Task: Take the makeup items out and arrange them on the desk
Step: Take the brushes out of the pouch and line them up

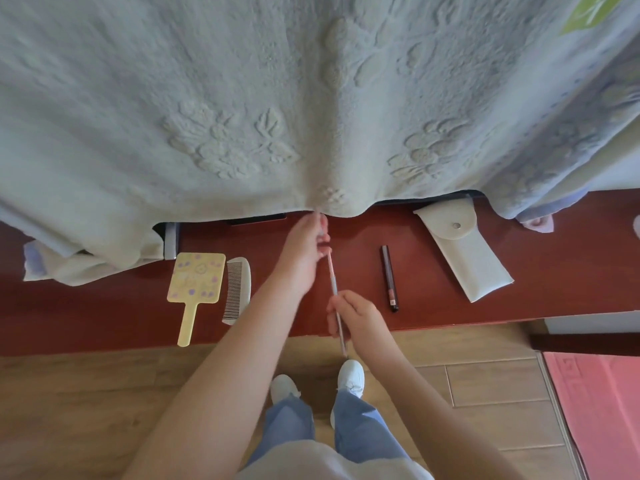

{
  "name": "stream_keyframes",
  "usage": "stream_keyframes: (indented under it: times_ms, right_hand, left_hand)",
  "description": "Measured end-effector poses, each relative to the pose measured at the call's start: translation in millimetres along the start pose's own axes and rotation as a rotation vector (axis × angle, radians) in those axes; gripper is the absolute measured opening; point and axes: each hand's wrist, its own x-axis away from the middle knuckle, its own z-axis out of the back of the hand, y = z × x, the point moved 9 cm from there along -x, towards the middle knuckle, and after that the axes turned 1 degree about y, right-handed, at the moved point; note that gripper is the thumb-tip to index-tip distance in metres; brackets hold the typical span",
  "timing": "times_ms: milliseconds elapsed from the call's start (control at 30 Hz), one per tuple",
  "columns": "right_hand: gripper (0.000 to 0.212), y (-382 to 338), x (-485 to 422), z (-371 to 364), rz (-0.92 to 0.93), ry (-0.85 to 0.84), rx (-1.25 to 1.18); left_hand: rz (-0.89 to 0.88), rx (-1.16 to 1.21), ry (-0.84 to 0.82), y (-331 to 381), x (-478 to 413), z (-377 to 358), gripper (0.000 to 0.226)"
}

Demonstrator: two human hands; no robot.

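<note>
Together left hand [306,244] and right hand [356,317] grip pencil [333,285]; tube [389,277] print illegible.

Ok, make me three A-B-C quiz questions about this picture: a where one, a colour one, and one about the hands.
1. Where is the comb? A) beside the hand mirror B) in a drawer C) on a chair
2. What colour is the hand mirror? A) blue B) yellow C) black
3. The thin pencil is: A) lying alone B) held by both hands C) snapped in two
Answers: 1 A, they lie side by side on the desk. 2 B, its back is pale yellow. 3 B, the left hand pinches its top, the right hand grips lower.
</note>
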Motion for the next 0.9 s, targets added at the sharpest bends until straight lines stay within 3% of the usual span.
stream_keyframes:
  times_ms: [167, 267, 367, 433, 500, 767, 900]
  right_hand:
    - [0.024, 17.7, 5.1, 25.9, -0.053, 0.141, -0.046]
    - [0.019, 22.0, -1.6, 39.7, -0.074, 0.181, 0.078]
    - [0.018, 17.3, -12.9, 48.2, -0.029, 0.234, 0.268]
    - [0.008, 10.9, -22.5, 50.7, 0.005, 0.27, 0.35]
    - [0.013, 7.4, -31.9, 51.8, 0.01, 0.312, 0.425]
    - [0.017, -3.7, -49.2, 38.3, 0.012, 0.342, 0.741]
    - [0.021, -2.7, -50.6, 38.4, -0.001, 0.332, 0.78]
  left_hand:
    - [-0.118, -0.499, -0.009, 30.0, -10.1, 23.5, 0.027]
    - [-0.076, -0.827, 0.024, -2.7, -8.6, 32.0, 0.025]
    - [-0.091, -0.964, 0.085, -30.6, -3.4, 38.0, 0.028]
    - [-0.108, -0.997, 0.111, -42.0, 1.7, 37.8, 0.018]
    - [-0.103, -1.006, 0.14, -49.1, 4.0, 37.9, 0.011]
    - [-0.106, -1.047, 0.18, -48.2, -6.1, 31.7, 0.018]
    - [-0.072, -1.061, 0.167, -49.6, -8.8, 31.0, 0.027]
